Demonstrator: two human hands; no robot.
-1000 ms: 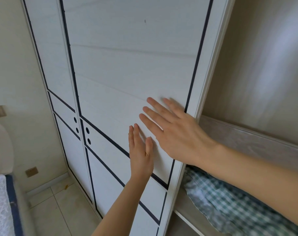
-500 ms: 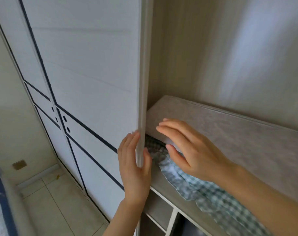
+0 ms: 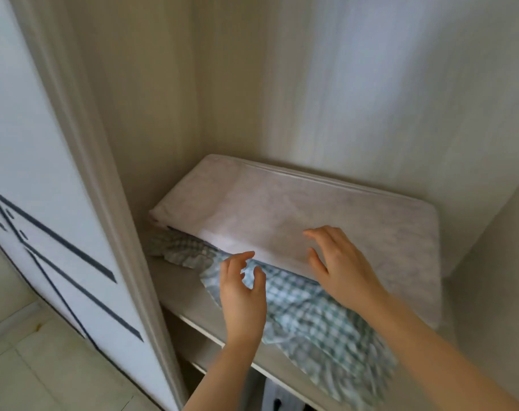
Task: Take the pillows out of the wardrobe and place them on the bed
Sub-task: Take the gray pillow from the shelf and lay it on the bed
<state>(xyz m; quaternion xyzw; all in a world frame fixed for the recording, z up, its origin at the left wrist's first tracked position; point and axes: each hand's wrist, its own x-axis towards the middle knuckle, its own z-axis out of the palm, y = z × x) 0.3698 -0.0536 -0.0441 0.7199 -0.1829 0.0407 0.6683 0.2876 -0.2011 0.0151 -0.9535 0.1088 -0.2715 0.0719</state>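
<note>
A pale grey-white pillow [image 3: 297, 215] lies flat on the wardrobe shelf [image 3: 175, 286], on top of a green-and-white checked pillow [image 3: 308, 315] whose frilled edge spills toward the shelf front. My left hand [image 3: 243, 295] hovers over the checked fabric with fingers curled and apart, holding nothing. My right hand [image 3: 338, 262] is spread open just above the front edge of the pale pillow. The bed is out of view.
The white sliding wardrobe door [image 3: 44, 203] with dark trim lines stands at the left, its edge beside the shelf. Beige wardrobe walls enclose the shelf at back and right. A lower compartment [image 3: 270, 393] shows under the shelf. Tiled floor [image 3: 30, 366] lies at bottom left.
The door has slid left, exposing the shelf and both pillows. Both hands left the door and moved into the wardrobe over the pillows.
</note>
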